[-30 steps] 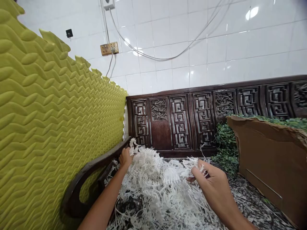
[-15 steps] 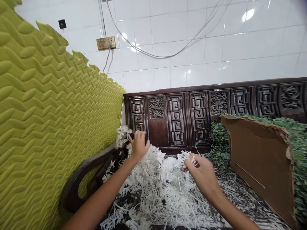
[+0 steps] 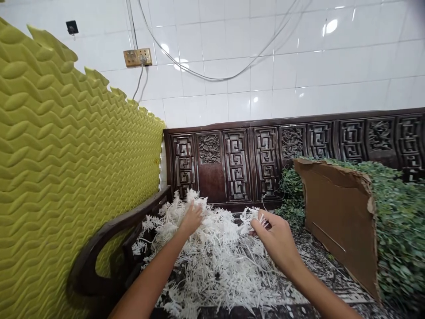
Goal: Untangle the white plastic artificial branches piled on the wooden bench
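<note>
Head view: my right hand (image 3: 276, 235) pinches fringe (image 3: 247, 219) at the white heap's (image 3: 226, 268) right; my left hand (image 3: 192, 219), half-open, tops it, hold unclear; teasing likely needs light tension.

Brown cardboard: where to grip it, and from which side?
I'd pinch the brown cardboard midway along its upper edge, from above: it stands on edge, thin, with that edge on top. Green foliage crowds behind it and may obstruct. Skip the ragged upper-right corner; it could tear.

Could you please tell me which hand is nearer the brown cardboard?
Right: the right hand is left of the cardboard; the left hand is farther left, at the white strands.
</note>
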The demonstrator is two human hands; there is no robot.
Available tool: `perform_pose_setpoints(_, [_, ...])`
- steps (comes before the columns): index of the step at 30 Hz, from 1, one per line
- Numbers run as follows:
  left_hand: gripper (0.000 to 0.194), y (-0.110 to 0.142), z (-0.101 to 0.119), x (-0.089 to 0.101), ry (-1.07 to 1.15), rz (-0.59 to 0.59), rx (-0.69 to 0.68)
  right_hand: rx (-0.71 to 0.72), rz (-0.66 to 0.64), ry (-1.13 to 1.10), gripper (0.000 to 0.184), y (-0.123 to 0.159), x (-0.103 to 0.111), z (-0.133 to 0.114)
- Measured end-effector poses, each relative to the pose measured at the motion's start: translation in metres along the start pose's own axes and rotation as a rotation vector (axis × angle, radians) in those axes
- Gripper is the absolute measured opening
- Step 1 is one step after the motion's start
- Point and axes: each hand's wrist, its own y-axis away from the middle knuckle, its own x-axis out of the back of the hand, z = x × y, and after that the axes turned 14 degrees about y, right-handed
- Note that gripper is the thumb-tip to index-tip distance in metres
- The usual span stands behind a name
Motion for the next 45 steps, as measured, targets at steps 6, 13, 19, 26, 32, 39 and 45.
perform_pose_setpoints(6, [0.024, 0.013, 0.003, 0.004, 0.079, 0.046, 0.233, -0.015, -0.037, -0.141, 0.028, 0.001, 0.01, 0.003])
perform_pose_setpoints(13, [0.036, 0.003, 0.063, 0.025, 0.368, 0.16, 0.188, -0.025, -0.049, -0.189, 0.024, 0.002, 0.017, 0.001])
perform_pose_setpoints(19, [0.05, 0.019, 0.128, 0.074, 0.778, 0.013, 0.097, 0.009, -0.127, -0.295, 0.023, 0.001, 0.015, -0.013])
perform_pose_setpoints(26, [0.079, 0.081, 0.157, 0.081, 1.121, 0.005, 0.204, 0.087, -0.103, -0.209, 0.029, -0.002, -0.001, -0.017])
perform_pose_setpoints(32, [0.032, 0.095, 0.153, 0.088, 1.083, 0.186, 0.188, 0.118, -0.195, -0.215, 0.023, 0.001, -0.015, -0.019])
perform_pose_setpoints(39, [0.024, 0.098, 0.145, 0.104, 1.477, 0.247, 0.281, 0.346, -0.219, -0.003, 0.019, 0.008, -0.024, -0.039])
perform_pose_setpoints(45, [0.021, 0.098, 0.148, 0.099, 1.876, 0.227, 0.389, 0.446, -0.316, 0.121, 0.009, 0.021, -0.04, -0.053])
